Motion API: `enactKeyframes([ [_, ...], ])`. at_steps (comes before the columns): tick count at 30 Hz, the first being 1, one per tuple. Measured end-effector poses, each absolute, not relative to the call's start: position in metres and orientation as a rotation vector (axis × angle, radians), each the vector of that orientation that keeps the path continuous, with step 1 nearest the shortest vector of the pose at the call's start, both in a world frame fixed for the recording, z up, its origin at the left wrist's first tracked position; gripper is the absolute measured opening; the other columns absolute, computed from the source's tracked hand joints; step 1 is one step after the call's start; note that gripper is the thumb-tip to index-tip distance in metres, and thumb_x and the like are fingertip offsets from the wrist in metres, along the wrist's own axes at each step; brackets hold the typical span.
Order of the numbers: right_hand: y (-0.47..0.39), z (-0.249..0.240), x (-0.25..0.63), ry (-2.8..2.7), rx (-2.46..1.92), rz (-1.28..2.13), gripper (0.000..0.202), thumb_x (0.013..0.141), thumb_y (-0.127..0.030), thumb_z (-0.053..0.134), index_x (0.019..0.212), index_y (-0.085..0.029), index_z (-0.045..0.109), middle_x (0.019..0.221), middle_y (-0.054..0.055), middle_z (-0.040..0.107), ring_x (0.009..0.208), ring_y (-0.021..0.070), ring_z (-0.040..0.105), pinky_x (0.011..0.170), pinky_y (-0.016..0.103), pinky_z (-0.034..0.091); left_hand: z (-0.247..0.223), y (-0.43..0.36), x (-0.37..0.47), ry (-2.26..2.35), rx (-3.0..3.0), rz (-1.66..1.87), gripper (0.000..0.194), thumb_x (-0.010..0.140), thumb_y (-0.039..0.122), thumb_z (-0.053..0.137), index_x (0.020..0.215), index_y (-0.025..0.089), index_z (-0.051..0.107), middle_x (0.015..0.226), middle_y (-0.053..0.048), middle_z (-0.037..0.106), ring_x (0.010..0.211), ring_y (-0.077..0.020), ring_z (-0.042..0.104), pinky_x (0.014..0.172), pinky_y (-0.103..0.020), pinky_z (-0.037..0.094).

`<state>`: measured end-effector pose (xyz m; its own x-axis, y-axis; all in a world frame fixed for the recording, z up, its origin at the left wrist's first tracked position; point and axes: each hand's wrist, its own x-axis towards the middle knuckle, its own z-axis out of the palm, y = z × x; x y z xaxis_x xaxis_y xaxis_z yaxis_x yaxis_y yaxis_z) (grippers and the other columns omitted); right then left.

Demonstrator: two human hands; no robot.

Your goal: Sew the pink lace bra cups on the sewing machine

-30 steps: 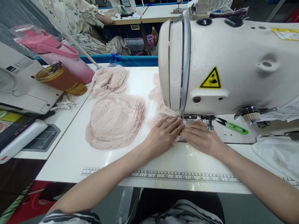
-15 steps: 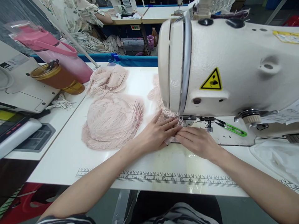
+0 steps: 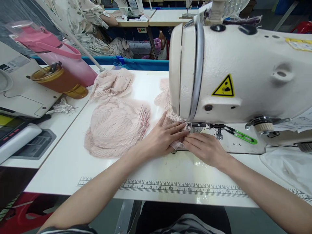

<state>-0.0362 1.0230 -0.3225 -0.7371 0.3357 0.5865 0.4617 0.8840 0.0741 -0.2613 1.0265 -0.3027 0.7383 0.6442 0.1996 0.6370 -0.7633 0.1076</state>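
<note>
My left hand (image 3: 166, 136) lies flat on a piece of pale pink lace fabric (image 3: 172, 117), its thumb spread from the outstretched fingers. Close by, my right hand (image 3: 204, 147) has its fingers pressed together on the near edge of the same lace; its thumb is hidden. The fingertips of both hands almost meet just in front of the presser foot (image 3: 195, 129) of a white sewing machine (image 3: 253, 74). Part of the lace runs behind the machine head, out of sight.
Left of my hands lie a flat stack of pink lace pieces (image 3: 117, 128) and a crumpled lace bundle (image 3: 112, 83). Green thread snips (image 3: 243, 136) rest right of the needle area. A pink bottle (image 3: 65, 58) and brown cup (image 3: 58, 81) stand left. Another person's sleeve (image 3: 94, 13) shows beyond.
The view has shifted slightly, so the machine sits a little further right and lower. My hands stay almost in place on the lace, with only a tiny shift of the left fingers.
</note>
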Motion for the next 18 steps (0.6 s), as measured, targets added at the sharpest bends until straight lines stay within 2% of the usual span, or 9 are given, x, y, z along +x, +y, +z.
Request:
enactKeyframes([
  [4, 1.025, -0.323, -0.036, -2.476, -0.580, -0.281, 0.018, 0.091, -0.005, 0.053, 0.092, -0.016, 0.067, 0.093, 0.002, 0.072, 0.091, 0.0134, 0.063, 0.078, 0.025, 0.053, -0.300, 1.026, -0.259, 1.087, 2.888, 0.337, 0.048, 0.091, 0.022, 0.042, 0.138, 0.018, 0.050, 0.136, -0.010, 0.057, 0.125, -0.0290, 0.054, 0.116, -0.066, 0.010],
  [9, 1.025, -0.325, -0.033, -2.504, -0.650, -0.166, 0.022, 0.091, -0.006, 0.052, 0.096, -0.021, 0.068, 0.097, 0.002, 0.072, 0.097, 0.0153, 0.063, 0.074, 0.025, 0.053, -0.299, 1.025, -0.256, 1.141, 2.872, 0.284, 0.049, 0.090, 0.019, 0.042, 0.139, 0.018, 0.049, 0.133, -0.011, 0.059, 0.126, -0.0287, 0.054, 0.114, -0.064, 0.021],
  [13, 1.025, -0.323, -0.031, -2.519, -0.666, -0.212, 0.024, 0.090, -0.003, 0.051, 0.096, -0.019, 0.068, 0.099, 0.002, 0.072, 0.099, 0.0160, 0.064, 0.081, 0.029, 0.053, -0.300, 1.023, -0.255, 1.177, 2.885, 0.292, 0.047, 0.093, 0.023, 0.041, 0.140, 0.018, 0.048, 0.133, -0.011, 0.060, 0.126, -0.0294, 0.053, 0.112, -0.064, 0.024],
  [18, 1.026, -0.323, -0.026, -2.513, -0.645, -0.259, 0.023, 0.088, 0.000, 0.052, 0.099, -0.015, 0.067, 0.105, 0.002, 0.072, 0.100, 0.0157, 0.065, 0.091, 0.032, 0.051, -0.301, 1.017, -0.250, 1.249, 2.913, 0.278, 0.046, 0.094, 0.023, 0.042, 0.138, 0.017, 0.049, 0.134, -0.012, 0.058, 0.128, -0.0300, 0.051, 0.114, -0.064, 0.021],
])
